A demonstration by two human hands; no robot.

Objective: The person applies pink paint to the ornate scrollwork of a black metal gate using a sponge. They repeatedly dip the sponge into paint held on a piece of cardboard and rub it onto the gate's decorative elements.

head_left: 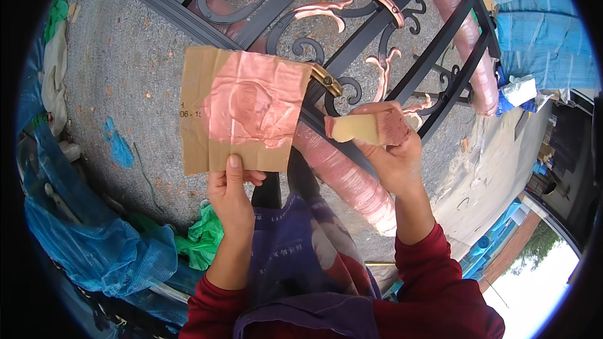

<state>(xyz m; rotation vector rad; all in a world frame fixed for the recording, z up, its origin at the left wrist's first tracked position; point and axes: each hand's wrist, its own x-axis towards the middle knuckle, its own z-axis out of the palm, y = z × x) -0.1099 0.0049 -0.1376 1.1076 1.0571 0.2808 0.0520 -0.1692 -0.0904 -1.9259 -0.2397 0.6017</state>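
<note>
My left hand pinches the lower edge of a brown cardboard sheet smeared with a copper-pink paint patch, held up flat in front of me. My right hand grips a pale sponge block whose end is stained the same pink, just right of the cardboard. Behind both lies a black wrought-iron gate with copper-pink scroll leaves and gold collars. The sponge is close to the scrollwork near the gold collar.
A pink-wrapped tube supports the gate, and another lies at the far right. Blue plastic sheeting and a green bag sit at lower left on the gravel ground. Blue tarpaulin fills the upper right.
</note>
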